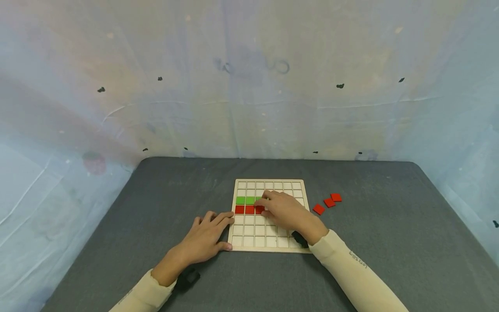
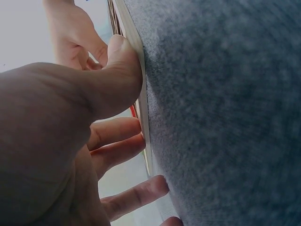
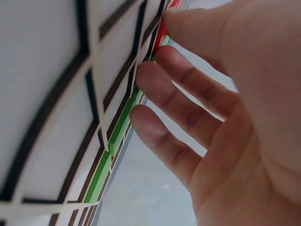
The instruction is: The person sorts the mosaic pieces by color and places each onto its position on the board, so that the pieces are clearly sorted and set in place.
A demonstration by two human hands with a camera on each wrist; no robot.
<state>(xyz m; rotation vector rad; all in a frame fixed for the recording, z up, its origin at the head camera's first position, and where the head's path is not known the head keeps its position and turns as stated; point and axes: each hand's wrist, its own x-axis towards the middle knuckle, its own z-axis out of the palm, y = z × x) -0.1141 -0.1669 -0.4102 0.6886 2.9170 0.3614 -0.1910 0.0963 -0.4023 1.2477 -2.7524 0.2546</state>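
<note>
A pale wooden grid board [image 1: 249, 242] lies on the dark table. Green square tiles [image 1: 240, 200] sit in one row, partly hidden by my right hand [image 1: 286, 211]. More green tiles [image 3: 122, 123] show beyond the fingers in the right wrist view. In the row below, two red tiles [image 1: 244, 209] lie side by side in the leftmost cells. Thumb and index finger of the right hand pinch a third red tile [image 1: 259, 210] at the cell beside them. My left hand [image 1: 206, 237] rests against the board's left edge, thumb near the lower corner, fingers spread.
Three loose red tiles [image 1: 329, 203] lie on the dark grey table [image 1: 390, 225] to the right of the board. A pale patterned sheet [image 1: 249, 108] hangs behind the table and along both sides. A black band or device [image 1: 188, 277] is at the left wrist.
</note>
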